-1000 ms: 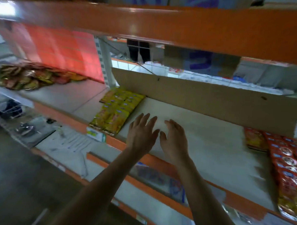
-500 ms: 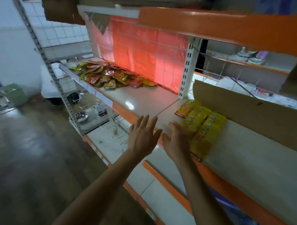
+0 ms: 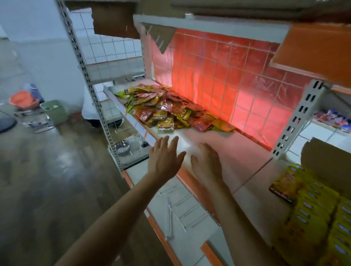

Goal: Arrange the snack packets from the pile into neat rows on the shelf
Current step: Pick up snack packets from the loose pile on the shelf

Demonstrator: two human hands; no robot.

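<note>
A loose pile of snack packets [image 3: 167, 108], yellow, red and foil, lies at the far left end of the shelf [image 3: 239, 155] against the red-lit tiled wall. Yellow packets [image 3: 315, 217] lie in neat rows on the shelf at the right, in front of a cardboard sheet. My left hand [image 3: 163, 158] and my right hand [image 3: 206, 163] reach forward side by side with straight fingers, holding nothing, over the bare stretch of shelf just short of the pile.
A perforated metal upright [image 3: 298, 117] divides the shelf bays. An orange-edged upper shelf [image 3: 321, 46] hangs overhead. Lower shelves hold a metal bowl [image 3: 122, 148] and white rods. A green bin [image 3: 54, 110] and an orange basket [image 3: 22, 99] stand on the floor at left.
My view has swung left from the rows of yellow packets toward the pile. Both hands stayed empty and moved leftward along the shelf toward the pile.
</note>
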